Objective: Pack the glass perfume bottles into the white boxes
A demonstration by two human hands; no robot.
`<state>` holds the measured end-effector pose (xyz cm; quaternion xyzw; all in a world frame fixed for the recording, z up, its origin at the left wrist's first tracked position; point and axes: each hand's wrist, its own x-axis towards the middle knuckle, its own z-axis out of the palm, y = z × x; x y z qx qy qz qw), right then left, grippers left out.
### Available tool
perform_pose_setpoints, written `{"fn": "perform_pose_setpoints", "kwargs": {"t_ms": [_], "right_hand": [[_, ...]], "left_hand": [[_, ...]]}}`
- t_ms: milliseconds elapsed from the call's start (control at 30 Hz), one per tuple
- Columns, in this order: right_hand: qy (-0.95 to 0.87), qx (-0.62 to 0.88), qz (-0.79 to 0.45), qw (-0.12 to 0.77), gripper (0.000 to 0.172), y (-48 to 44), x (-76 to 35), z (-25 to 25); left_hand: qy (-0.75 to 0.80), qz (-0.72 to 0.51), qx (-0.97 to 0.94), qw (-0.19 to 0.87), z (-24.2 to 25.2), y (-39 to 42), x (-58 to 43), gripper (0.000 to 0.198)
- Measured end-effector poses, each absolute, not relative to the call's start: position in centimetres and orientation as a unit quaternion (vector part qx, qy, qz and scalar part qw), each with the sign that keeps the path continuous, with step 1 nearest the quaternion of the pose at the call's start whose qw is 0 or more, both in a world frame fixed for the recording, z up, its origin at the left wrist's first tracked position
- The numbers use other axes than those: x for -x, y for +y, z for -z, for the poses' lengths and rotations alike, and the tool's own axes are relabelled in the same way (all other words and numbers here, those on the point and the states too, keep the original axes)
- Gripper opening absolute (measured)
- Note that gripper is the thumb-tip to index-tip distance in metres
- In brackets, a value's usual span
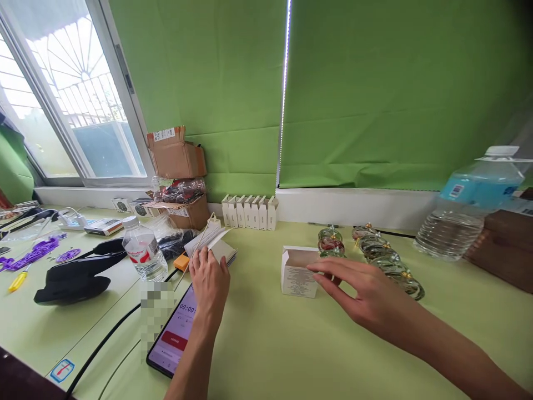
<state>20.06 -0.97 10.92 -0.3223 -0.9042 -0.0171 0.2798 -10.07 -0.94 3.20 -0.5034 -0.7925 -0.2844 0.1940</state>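
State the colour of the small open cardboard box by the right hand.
The small cardboard box is white; head view.

Left hand (209, 280) on flat cartons (217, 244), right hand (366, 297) at box (296, 276).

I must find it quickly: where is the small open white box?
In the head view, the small open white box stands on the green table right of centre, at the right hand's fingertips, just left of the glass ornaments.

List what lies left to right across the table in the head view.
Purple pieces → black object → small water bottle → left hand → open white box → right hand → large water bottle.
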Motion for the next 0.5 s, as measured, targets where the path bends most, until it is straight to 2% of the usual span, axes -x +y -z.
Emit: {"fn": "perform_pose_setpoints", "kwargs": {"t_ms": [167, 300, 400, 500], "right_hand": [[-0.902, 0.330, 0.007, 0.277, 0.026, -1.7, -19.9, -11.3], [-0.899, 0.343, -0.029, 0.271, 0.028, -2.4, -19.4, -11.5], [-0.889, 0.369, -0.094, 0.254, 0.027, -3.3, -18.8, -12.0], [-0.865, 0.390, -0.195, 0.248, 0.027, -4.3, -18.4, -11.9]], "left_hand": [[-0.695, 0.432, 0.497, 0.289, -5.1, -1.6, 9.6, 0.038], [-0.601, 0.534, 0.507, 0.311, -5.9, -2.2, 9.1, 0.027], [-0.528, 0.575, 0.540, 0.315, -6.2, -2.6, 8.6, 0.024], [-0.457, 0.590, 0.570, 0.345, -6.4, -3.2, 7.6, 0.030]]}}
